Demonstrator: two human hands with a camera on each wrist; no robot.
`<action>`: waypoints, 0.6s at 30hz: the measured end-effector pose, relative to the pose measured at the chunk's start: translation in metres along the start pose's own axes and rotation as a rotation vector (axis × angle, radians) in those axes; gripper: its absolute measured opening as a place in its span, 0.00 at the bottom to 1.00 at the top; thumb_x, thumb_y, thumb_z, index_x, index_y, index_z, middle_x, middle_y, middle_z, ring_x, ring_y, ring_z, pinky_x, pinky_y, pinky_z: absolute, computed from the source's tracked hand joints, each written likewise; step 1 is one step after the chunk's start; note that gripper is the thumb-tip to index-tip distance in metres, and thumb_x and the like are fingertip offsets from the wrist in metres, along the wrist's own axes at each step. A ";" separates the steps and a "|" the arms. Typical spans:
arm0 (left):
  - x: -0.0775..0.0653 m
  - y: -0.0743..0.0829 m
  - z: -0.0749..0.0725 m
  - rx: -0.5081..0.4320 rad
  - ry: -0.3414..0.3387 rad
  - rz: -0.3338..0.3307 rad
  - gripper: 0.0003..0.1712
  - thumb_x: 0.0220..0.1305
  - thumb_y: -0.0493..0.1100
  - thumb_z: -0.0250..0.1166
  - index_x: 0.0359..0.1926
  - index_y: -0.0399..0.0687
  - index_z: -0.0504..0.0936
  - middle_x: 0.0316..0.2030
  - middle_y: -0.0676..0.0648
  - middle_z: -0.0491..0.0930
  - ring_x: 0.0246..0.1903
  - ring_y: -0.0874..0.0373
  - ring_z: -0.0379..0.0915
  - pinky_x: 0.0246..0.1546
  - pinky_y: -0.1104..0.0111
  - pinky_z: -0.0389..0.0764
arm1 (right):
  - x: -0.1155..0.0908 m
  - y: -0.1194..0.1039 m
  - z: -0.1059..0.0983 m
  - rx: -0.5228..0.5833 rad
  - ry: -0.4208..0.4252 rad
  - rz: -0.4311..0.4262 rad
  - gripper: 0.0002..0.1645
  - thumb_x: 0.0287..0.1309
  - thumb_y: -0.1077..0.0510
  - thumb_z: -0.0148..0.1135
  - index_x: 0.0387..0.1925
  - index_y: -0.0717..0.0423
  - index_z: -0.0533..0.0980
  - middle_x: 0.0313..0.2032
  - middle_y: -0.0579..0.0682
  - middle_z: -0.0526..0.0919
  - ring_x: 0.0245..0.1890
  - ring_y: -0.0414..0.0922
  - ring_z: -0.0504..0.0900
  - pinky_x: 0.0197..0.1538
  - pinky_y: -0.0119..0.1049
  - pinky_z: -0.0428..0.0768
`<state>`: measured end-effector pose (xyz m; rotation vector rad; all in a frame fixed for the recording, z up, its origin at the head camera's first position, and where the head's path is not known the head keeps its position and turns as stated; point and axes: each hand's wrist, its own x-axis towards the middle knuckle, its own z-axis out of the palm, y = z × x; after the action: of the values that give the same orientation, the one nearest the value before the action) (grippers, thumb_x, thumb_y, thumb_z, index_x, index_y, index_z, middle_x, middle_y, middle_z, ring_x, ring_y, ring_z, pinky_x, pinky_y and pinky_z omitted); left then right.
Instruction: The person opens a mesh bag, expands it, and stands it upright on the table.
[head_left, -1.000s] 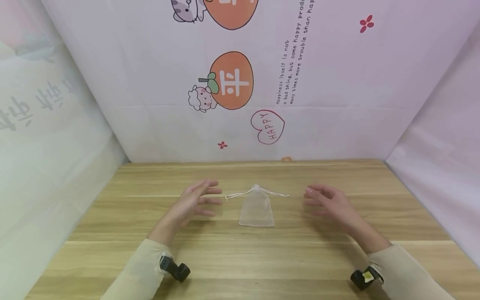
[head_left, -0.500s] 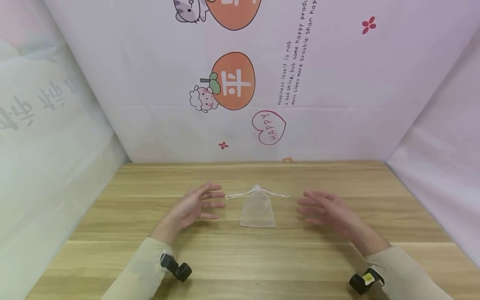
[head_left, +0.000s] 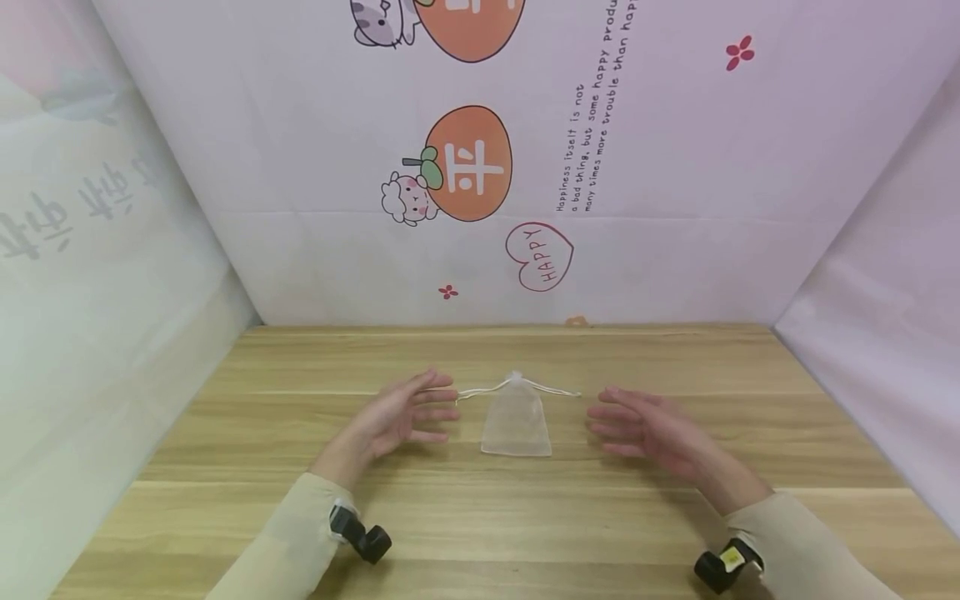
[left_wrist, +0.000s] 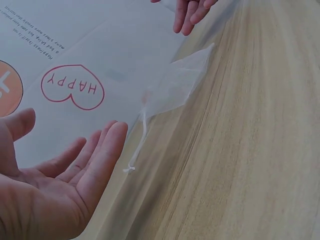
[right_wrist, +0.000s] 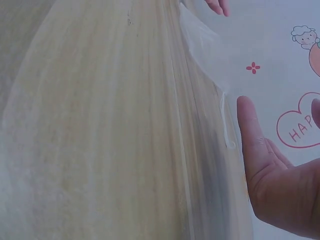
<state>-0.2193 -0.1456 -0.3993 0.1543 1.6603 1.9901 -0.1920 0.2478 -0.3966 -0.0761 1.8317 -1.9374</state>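
A small sheer white drawstring pouch [head_left: 516, 422] lies flat on the wooden table, its gathered neck toward the back wall. Its white cords [head_left: 551, 388] stretch out to both sides. My left hand [head_left: 405, 417] is to the left of the pouch, fingers spread and holding nothing, the fingertips close to the left cord's end. On the other side my right hand [head_left: 652, 429] is held with extended fingers near the right cord's end, also holding nothing. The left wrist view shows the pouch [left_wrist: 180, 82] beyond my relaxed fingers; the right wrist view shows the pouch [right_wrist: 202, 47] too.
The wood-grain table [head_left: 480, 525] ends at a white printed back cloth [head_left: 675, 167] with orange fruit drawings and a heart. White cloth walls rise at left [head_left: 112, 250] and right [head_left: 885, 292]. A black wrist camera [head_left: 360, 533] sits on the left sleeve.
Both hands have drawn inward toward the pouch, the right one more, its fingers straightening. The pouch stays where it was on the table; the view shifts slightly.
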 end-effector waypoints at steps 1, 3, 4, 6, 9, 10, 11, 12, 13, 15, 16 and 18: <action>0.001 -0.001 0.000 -0.002 0.001 -0.002 0.38 0.79 0.57 0.46 0.75 0.33 0.55 0.72 0.30 0.60 0.65 0.35 0.67 0.55 0.44 0.76 | 0.001 0.000 0.001 -0.003 -0.006 0.000 0.45 0.77 0.44 0.49 0.74 0.73 0.46 0.67 0.70 0.66 0.61 0.56 0.77 0.61 0.52 0.76; 0.002 -0.002 0.001 -0.008 0.002 -0.003 0.38 0.79 0.57 0.47 0.75 0.34 0.55 0.72 0.31 0.60 0.65 0.34 0.66 0.55 0.44 0.77 | 0.002 0.001 0.002 -0.002 -0.006 0.008 0.45 0.76 0.44 0.49 0.74 0.73 0.47 0.67 0.71 0.66 0.61 0.56 0.77 0.61 0.52 0.76; 0.003 -0.002 0.001 -0.011 0.002 -0.005 0.38 0.79 0.57 0.48 0.75 0.34 0.55 0.72 0.31 0.60 0.65 0.34 0.66 0.55 0.44 0.77 | 0.002 0.001 0.002 -0.005 -0.009 0.007 0.45 0.76 0.44 0.49 0.74 0.73 0.46 0.67 0.71 0.66 0.61 0.56 0.77 0.61 0.51 0.76; 0.005 -0.003 0.002 -0.012 0.002 -0.007 0.37 0.79 0.56 0.48 0.75 0.34 0.55 0.71 0.31 0.61 0.65 0.34 0.66 0.55 0.44 0.77 | 0.003 0.002 0.003 -0.005 -0.011 0.011 0.45 0.76 0.44 0.50 0.74 0.73 0.47 0.66 0.71 0.67 0.60 0.56 0.78 0.60 0.51 0.76; 0.009 -0.004 0.005 -0.009 0.002 -0.016 0.37 0.79 0.56 0.48 0.75 0.35 0.56 0.71 0.31 0.61 0.65 0.34 0.66 0.55 0.44 0.77 | 0.004 0.002 0.005 -0.002 -0.009 0.014 0.44 0.76 0.44 0.50 0.74 0.73 0.48 0.66 0.70 0.68 0.59 0.56 0.78 0.60 0.51 0.77; 0.010 -0.005 0.006 -0.007 0.002 -0.018 0.37 0.79 0.56 0.48 0.75 0.35 0.56 0.71 0.31 0.61 0.65 0.34 0.66 0.54 0.44 0.77 | 0.005 0.002 0.006 -0.001 -0.010 0.013 0.44 0.76 0.45 0.50 0.73 0.73 0.49 0.65 0.70 0.69 0.59 0.56 0.79 0.60 0.51 0.77; 0.011 -0.005 0.007 -0.008 0.004 -0.021 0.37 0.79 0.56 0.48 0.75 0.35 0.56 0.71 0.31 0.61 0.65 0.34 0.67 0.54 0.44 0.77 | 0.005 0.003 0.007 0.003 -0.011 0.014 0.44 0.76 0.45 0.50 0.73 0.73 0.49 0.65 0.70 0.69 0.59 0.56 0.79 0.60 0.51 0.77; 0.012 -0.006 0.007 -0.011 0.008 -0.027 0.37 0.78 0.56 0.49 0.75 0.35 0.56 0.71 0.31 0.62 0.65 0.34 0.67 0.54 0.44 0.77 | 0.006 0.003 0.008 0.006 -0.013 0.015 0.43 0.76 0.45 0.50 0.73 0.73 0.50 0.65 0.70 0.70 0.59 0.56 0.79 0.59 0.51 0.77; 0.014 -0.006 0.008 -0.013 0.012 -0.031 0.37 0.78 0.56 0.49 0.74 0.35 0.57 0.71 0.31 0.62 0.64 0.34 0.67 0.54 0.44 0.78 | 0.006 0.003 0.009 0.007 -0.019 0.013 0.43 0.76 0.45 0.50 0.73 0.73 0.50 0.65 0.70 0.69 0.59 0.56 0.78 0.60 0.51 0.77; 0.016 -0.007 0.010 -0.017 0.022 -0.040 0.37 0.78 0.56 0.50 0.74 0.35 0.58 0.71 0.31 0.62 0.64 0.34 0.67 0.53 0.44 0.78 | 0.007 0.003 0.012 0.015 -0.027 0.015 0.43 0.76 0.45 0.50 0.73 0.73 0.50 0.65 0.70 0.69 0.60 0.57 0.78 0.60 0.51 0.77; 0.016 -0.007 0.011 -0.020 0.030 -0.047 0.37 0.78 0.56 0.50 0.74 0.36 0.58 0.70 0.32 0.63 0.64 0.34 0.68 0.52 0.44 0.78 | 0.008 0.003 0.013 0.020 -0.030 0.017 0.43 0.76 0.45 0.50 0.73 0.73 0.50 0.65 0.71 0.69 0.60 0.58 0.78 0.60 0.52 0.77; 0.018 -0.008 0.012 -0.026 0.044 -0.058 0.36 0.77 0.56 0.51 0.74 0.36 0.59 0.70 0.32 0.63 0.63 0.35 0.69 0.52 0.44 0.79 | 0.009 0.004 0.016 0.027 -0.036 0.020 0.44 0.76 0.45 0.51 0.73 0.74 0.50 0.65 0.71 0.69 0.60 0.58 0.78 0.60 0.52 0.77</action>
<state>-0.2273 -0.1260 -0.4088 0.0528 1.6467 1.9839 -0.1932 0.2298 -0.4012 -0.0829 1.7761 -1.9348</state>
